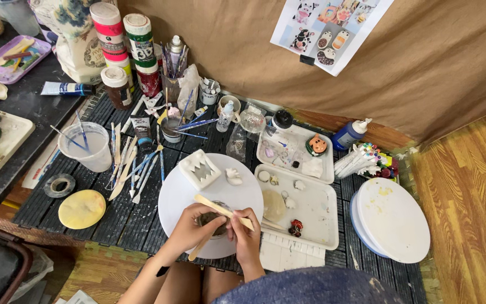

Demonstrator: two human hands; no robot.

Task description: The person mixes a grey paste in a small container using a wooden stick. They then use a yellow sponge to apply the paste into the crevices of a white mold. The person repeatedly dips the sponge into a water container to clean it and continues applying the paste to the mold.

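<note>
I'm mid-shaping, I judge: my left hand (189,228) cups a small grey clay piece (214,220) at the near edge of the round white turntable (178,194), and my right hand (244,232) pinches a wooden modelling stick (223,211) across it. Next I'd need light, steady strokes while the left keeps it braced.

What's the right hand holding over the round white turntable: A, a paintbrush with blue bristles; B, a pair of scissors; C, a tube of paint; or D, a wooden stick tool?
D: the right hand grips a pale wooden stick tool slanting across the small piece that the left hand cups over the round white turntable.
</note>
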